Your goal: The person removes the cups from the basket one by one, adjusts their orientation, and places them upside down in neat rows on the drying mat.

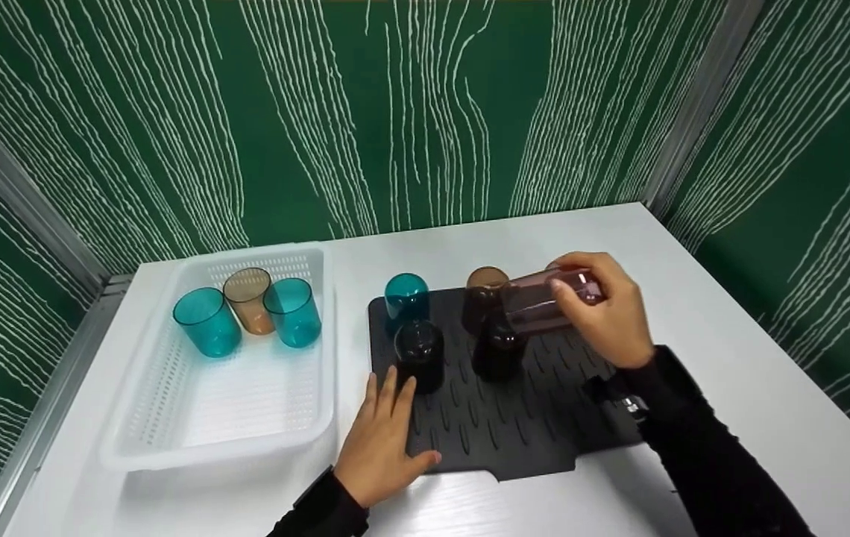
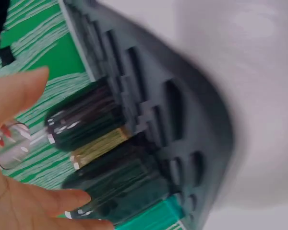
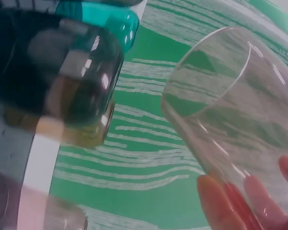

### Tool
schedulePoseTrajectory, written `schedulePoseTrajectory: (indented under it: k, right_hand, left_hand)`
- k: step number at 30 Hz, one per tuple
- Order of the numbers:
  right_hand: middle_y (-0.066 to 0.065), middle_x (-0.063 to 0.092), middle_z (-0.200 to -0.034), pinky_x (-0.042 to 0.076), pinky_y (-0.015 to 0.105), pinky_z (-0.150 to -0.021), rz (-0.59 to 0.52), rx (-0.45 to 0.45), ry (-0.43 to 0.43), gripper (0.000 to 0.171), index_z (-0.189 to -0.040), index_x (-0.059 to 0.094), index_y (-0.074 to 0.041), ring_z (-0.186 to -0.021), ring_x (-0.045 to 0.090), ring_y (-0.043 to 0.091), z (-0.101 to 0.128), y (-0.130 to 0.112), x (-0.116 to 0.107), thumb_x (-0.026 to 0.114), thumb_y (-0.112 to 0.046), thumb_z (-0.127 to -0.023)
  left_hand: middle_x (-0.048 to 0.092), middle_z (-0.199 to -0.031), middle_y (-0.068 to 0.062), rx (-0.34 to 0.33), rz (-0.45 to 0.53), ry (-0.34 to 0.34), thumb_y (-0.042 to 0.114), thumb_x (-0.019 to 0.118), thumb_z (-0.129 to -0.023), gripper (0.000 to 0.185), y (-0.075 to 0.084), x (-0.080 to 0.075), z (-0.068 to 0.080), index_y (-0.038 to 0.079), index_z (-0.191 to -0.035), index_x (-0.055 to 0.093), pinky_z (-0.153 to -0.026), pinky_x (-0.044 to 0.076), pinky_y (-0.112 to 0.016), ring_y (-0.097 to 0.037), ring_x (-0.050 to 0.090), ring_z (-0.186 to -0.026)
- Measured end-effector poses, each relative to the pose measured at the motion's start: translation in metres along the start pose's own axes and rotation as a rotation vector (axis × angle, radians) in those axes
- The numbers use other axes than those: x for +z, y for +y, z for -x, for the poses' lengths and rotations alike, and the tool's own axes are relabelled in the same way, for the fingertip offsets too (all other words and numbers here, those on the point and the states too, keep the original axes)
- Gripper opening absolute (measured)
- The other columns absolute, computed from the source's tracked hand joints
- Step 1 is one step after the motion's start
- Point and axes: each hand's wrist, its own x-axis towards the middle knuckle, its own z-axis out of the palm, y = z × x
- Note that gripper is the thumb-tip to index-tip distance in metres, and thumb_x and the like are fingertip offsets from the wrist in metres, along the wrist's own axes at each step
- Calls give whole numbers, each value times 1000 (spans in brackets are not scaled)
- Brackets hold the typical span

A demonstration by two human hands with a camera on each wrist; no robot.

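My right hand (image 1: 608,306) grips a clear pinkish-purple cup (image 1: 540,302) near its base, tilted on its side above the black drying mat (image 1: 462,440). The cup's mouth faces left, and its round rim shows in the right wrist view. My left hand (image 1: 384,440) lies with fingers spread over the mat's front left edge. Its fingertips are right at a dark upside-down cup (image 1: 421,354). A second dark cup (image 1: 498,358) stands upside down just below the held one. Behind them are an inverted teal cup (image 1: 406,294) and an inverted brown cup (image 1: 486,283).
A white perforated basket (image 1: 231,447) stands on the left, holding two teal cups (image 1: 209,324) (image 1: 294,317) and an amber cup (image 1: 250,302). Another pinkish cup (image 3: 50,211) appears low in the right wrist view. Green walls with white lines border the white table (image 1: 567,231).
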Motion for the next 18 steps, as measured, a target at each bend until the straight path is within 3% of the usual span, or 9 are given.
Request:
schedulePoseTrajectory:
  k: [5,10,18]
  right_hand:
    - [4,57,-94,37,25,-69,218,-16,-43,27,-104,62,-11,-83,51,13,4,36,-15,66,-12,-76]
    - [5,54,-90,36,35,-61,422,2,-121,25,-99,61,-14,-74,50,19,10,55,-22,66,-24,-76]
    - [4,50,-83,34,35,-54,558,82,-288,27,-97,60,-15,-66,46,17,22,75,-23,62,-32,-77]
  left_hand:
    - [10,-146,-17,-6,-15,-109,56,69,-65,100,-10,10,-1,10,-141,22,-101,22,-49,-40,5,-131]
    - [13,-146,-17,4,-5,-212,56,69,-63,101,-17,16,-1,9,-140,25,-102,22,-45,-38,12,-131]
    - [16,-145,-16,23,-44,-222,62,67,-61,101,-18,15,-1,10,-139,28,-92,36,-47,-37,19,-130]
